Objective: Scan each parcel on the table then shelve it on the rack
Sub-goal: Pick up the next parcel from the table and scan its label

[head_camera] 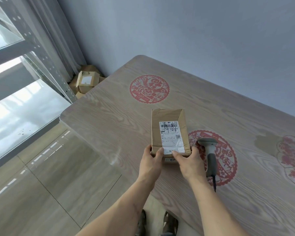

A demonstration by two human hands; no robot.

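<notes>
A small brown cardboard parcel (169, 132) with a white shipping label on top lies on the wooden table (109, 120). My left hand (152, 160) grips its near left corner, thumb on the top face. My right hand (188, 160) grips the near right corner, thumb on the label's lower edge. A grey handheld barcode scanner (209, 154) lies on the table just right of my right hand, its cable trailing toward me. The grey metal rack (41, 53) stands at the left, beyond the table's end.
Red paper-cut decorations (149, 89) mark the tabletop. Several cardboard boxes (87, 80) are stacked on the floor in the corner between rack and wall. A glossy tiled floor (49, 176) lies to the left of the table. My feet show below.
</notes>
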